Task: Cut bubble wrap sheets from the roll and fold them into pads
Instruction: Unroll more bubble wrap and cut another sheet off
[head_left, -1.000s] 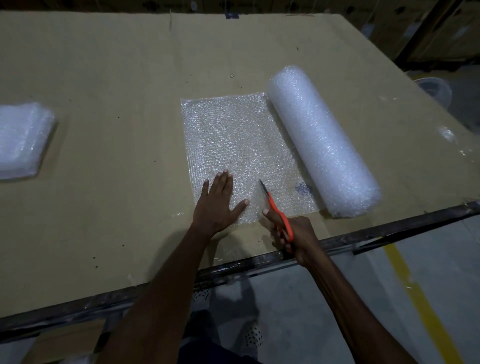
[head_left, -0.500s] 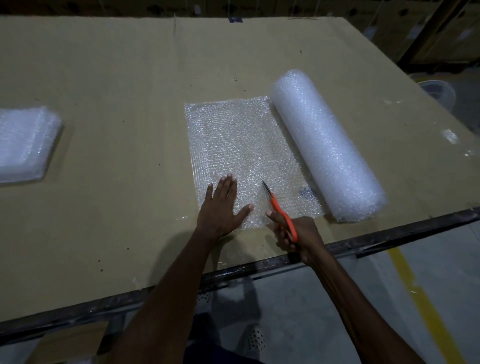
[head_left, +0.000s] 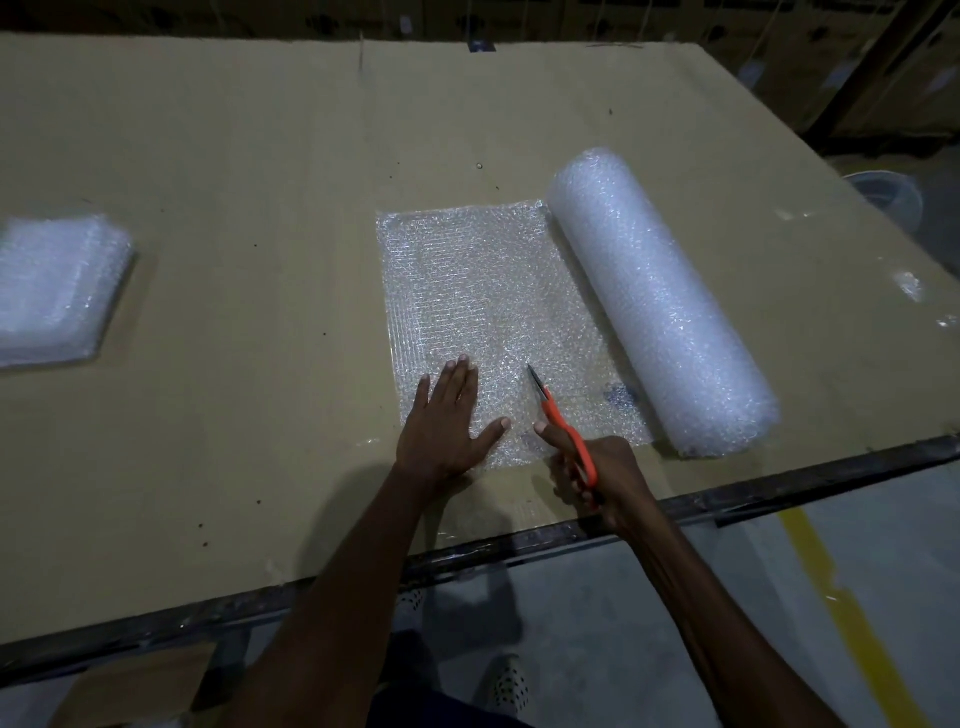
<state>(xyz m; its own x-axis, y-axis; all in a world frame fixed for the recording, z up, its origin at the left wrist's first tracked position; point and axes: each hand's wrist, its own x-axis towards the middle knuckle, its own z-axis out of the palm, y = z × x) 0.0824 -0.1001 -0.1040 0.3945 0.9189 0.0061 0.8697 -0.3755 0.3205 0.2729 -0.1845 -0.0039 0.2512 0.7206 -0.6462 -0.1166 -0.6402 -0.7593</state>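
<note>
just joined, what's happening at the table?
A person is cutting bubble wrap. The left hand presses flat on the unrolled sheet, while the right hand grips orange scissors with the blades at the sheet's near edge. The sheet is not yet cut free from the roll lying to its right. A stack of folded pads sits far left on the cardboard-covered table.

1. The table top is brown cardboard, flat and dull.
2. The roll is see-through plastic, bumpy and a bit shiny.
3. The sheet is the same bumpy plastic, and it sparkles.
4. The scissors have orange plastic handles and grey metal blades.
5. The table edge is dark, scratched metal.
</note>
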